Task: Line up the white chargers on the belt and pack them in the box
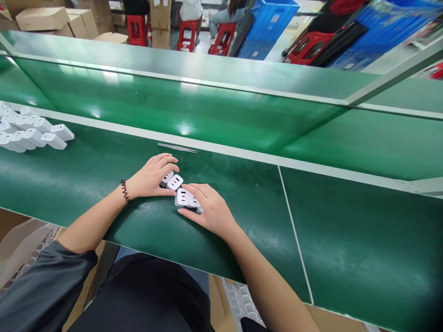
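Several white USB chargers with dark port slots stand between my hands on the green tabletop. My left hand (155, 175) curves around a pair of them, its thumb in front and fingers behind; the nearer charger (175, 182) of that pair shows its ports upward. Just to the right, my right hand (209, 205) is wrapped around another pair, with one white charger (183, 197) showing between thumb and fingers. The two pairs sit close together at the fingertips. Part of each pair is hidden by the hands.
Metal tweezers (177, 147) lie behind my hands near the white rail (221, 146). A cluster of white chargers (32, 131) stands at the far left. Beyond the green partition (207, 110) are cardboard boxes (43, 18), red stools (136, 30), blue crates (273, 20) and seated people.
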`<move>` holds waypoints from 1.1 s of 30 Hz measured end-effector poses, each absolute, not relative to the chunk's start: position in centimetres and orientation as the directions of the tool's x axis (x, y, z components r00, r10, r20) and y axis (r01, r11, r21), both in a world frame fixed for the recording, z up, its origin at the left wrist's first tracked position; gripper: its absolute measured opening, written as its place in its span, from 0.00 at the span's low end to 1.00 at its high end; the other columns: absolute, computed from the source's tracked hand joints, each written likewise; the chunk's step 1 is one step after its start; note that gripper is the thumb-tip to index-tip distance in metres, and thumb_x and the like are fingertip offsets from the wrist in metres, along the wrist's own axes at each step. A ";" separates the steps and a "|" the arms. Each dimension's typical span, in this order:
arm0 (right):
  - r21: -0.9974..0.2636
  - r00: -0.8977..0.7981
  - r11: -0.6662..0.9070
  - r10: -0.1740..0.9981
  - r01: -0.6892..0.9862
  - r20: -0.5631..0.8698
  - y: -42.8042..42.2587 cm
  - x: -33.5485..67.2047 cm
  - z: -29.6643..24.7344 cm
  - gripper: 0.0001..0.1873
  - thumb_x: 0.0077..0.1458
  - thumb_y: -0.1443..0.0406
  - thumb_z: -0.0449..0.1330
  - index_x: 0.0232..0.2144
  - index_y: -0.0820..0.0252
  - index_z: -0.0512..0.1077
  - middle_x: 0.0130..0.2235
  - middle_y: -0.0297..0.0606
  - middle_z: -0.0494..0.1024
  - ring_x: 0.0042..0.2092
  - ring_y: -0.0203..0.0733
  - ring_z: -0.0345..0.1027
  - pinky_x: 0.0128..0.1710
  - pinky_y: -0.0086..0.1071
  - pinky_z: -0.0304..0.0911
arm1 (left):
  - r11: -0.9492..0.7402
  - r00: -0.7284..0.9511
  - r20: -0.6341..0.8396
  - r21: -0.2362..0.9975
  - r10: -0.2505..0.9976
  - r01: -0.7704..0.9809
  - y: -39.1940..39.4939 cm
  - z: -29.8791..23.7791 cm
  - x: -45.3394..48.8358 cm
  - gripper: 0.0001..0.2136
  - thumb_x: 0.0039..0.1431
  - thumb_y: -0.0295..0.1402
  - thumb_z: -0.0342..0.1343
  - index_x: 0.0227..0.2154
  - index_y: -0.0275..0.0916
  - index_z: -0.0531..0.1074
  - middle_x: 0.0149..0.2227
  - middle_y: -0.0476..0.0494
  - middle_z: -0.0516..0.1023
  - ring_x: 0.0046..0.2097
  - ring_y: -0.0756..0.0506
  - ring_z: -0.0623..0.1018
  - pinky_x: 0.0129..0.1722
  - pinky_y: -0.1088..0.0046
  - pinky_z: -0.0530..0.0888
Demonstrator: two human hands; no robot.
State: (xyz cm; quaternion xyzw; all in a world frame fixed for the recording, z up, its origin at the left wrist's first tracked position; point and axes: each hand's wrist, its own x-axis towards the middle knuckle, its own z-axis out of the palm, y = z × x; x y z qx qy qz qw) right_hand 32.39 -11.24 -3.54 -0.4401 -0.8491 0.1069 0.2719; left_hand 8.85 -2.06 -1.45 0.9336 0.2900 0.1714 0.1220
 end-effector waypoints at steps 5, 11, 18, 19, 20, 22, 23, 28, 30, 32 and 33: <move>-0.427 -0.419 0.563 0.821 0.708 0.387 -11.2 32.3 -3.9 0.18 0.62 0.55 0.59 0.50 0.58 0.69 0.45 0.41 0.80 0.43 0.47 0.72 0.43 0.41 0.71 | -0.814 0.794 0.231 0.325 0.563 0.482 -2.2 -1.4 9.1 0.21 0.56 0.47 0.62 0.46 0.39 0.69 0.59 0.36 0.67 0.66 0.34 0.60 0.63 0.50 0.62; -0.409 -0.358 0.518 0.841 0.751 0.407 -10.7 32.2 -4.5 0.19 0.62 0.54 0.58 0.50 0.59 0.69 0.45 0.42 0.80 0.42 0.47 0.73 0.42 0.41 0.70 | -0.798 0.795 0.215 0.381 0.567 0.467 -1.6 -1.3 8.5 0.30 0.50 0.52 0.65 0.49 0.38 0.67 0.58 0.32 0.68 0.64 0.33 0.63 0.62 0.49 0.64; -0.420 -0.317 0.464 0.872 0.780 0.373 -9.9 31.6 -4.4 0.20 0.63 0.53 0.57 0.51 0.59 0.69 0.46 0.42 0.80 0.44 0.49 0.73 0.41 0.41 0.70 | -0.689 0.814 0.048 0.562 0.579 0.457 -0.2 -1.1 6.8 0.29 0.53 0.42 0.65 0.55 0.39 0.63 0.60 0.34 0.66 0.62 0.36 0.65 0.61 0.55 0.65; -0.413 -0.323 0.464 0.872 0.784 0.367 -9.8 31.7 -4.3 0.21 0.63 0.54 0.56 0.52 0.59 0.68 0.47 0.43 0.80 0.45 0.49 0.73 0.41 0.41 0.70 | -0.674 0.813 0.026 0.575 0.581 0.463 -0.1 -1.2 6.7 0.26 0.54 0.40 0.64 0.54 0.39 0.65 0.60 0.35 0.66 0.61 0.37 0.67 0.60 0.56 0.66; -0.401 -0.335 0.468 0.871 0.787 0.360 -9.8 31.8 -4.2 0.22 0.63 0.53 0.56 0.53 0.60 0.68 0.48 0.44 0.79 0.46 0.50 0.73 0.42 0.42 0.70 | -0.657 0.808 0.009 0.588 0.589 0.472 -0.1 -1.3 6.7 0.24 0.55 0.39 0.63 0.52 0.39 0.66 0.58 0.35 0.67 0.59 0.38 0.68 0.58 0.57 0.68; -0.365 -0.371 0.485 0.864 0.795 0.341 -9.8 32.1 -3.8 0.26 0.62 0.52 0.57 0.55 0.61 0.66 0.51 0.48 0.78 0.49 0.53 0.72 0.45 0.45 0.69 | -0.622 0.797 -0.017 0.616 0.603 0.483 0.0 -1.2 6.5 0.21 0.56 0.36 0.62 0.51 0.39 0.67 0.56 0.37 0.68 0.56 0.40 0.71 0.55 0.60 0.70; -0.344 -0.388 0.495 0.858 0.798 0.335 -9.8 32.3 -3.5 0.27 0.61 0.51 0.58 0.56 0.61 0.65 0.52 0.49 0.77 0.51 0.55 0.71 0.47 0.47 0.68 | -0.608 0.797 -0.030 0.629 0.603 0.484 0.0 -1.1 6.3 0.20 0.56 0.35 0.62 0.51 0.39 0.68 0.56 0.38 0.68 0.55 0.40 0.72 0.55 0.61 0.70; -0.302 -0.439 0.539 0.832 0.787 0.340 -9.7 31.7 -1.7 0.27 0.61 0.52 0.58 0.56 0.61 0.66 0.55 0.49 0.75 0.55 0.54 0.69 0.52 0.48 0.65 | -0.555 0.846 -0.136 0.700 0.516 0.451 0.1 -0.1 4.9 0.25 0.55 0.31 0.59 0.58 0.42 0.67 0.58 0.38 0.65 0.57 0.40 0.70 0.57 0.60 0.69; -0.309 -0.477 0.566 0.819 0.765 0.319 -9.4 30.6 -0.8 0.26 0.61 0.53 0.58 0.57 0.60 0.65 0.56 0.47 0.74 0.56 0.54 0.68 0.53 0.48 0.64 | -0.520 0.849 -0.124 0.742 0.514 0.423 0.1 0.0 4.0 0.33 0.55 0.32 0.60 0.64 0.44 0.58 0.60 0.37 0.63 0.59 0.40 0.68 0.59 0.59 0.67; -0.307 -0.516 0.591 0.804 0.746 0.294 -8.8 29.3 -0.1 0.26 0.61 0.54 0.58 0.58 0.60 0.65 0.57 0.47 0.74 0.57 0.53 0.67 0.55 0.48 0.62 | -0.477 0.833 -0.093 0.782 0.546 0.400 0.2 -0.3 3.1 0.41 0.55 0.34 0.62 0.68 0.45 0.47 0.64 0.36 0.60 0.62 0.39 0.66 0.61 0.57 0.66; -0.301 -0.529 0.598 0.800 0.743 0.284 -8.5 28.6 0.3 0.26 0.61 0.55 0.58 0.57 0.61 0.65 0.57 0.47 0.74 0.57 0.53 0.67 0.56 0.48 0.62 | -0.459 0.824 -0.087 0.795 0.560 0.397 0.2 -0.5 2.6 0.44 0.54 0.36 0.63 0.69 0.46 0.44 0.65 0.35 0.59 0.63 0.39 0.65 0.62 0.55 0.65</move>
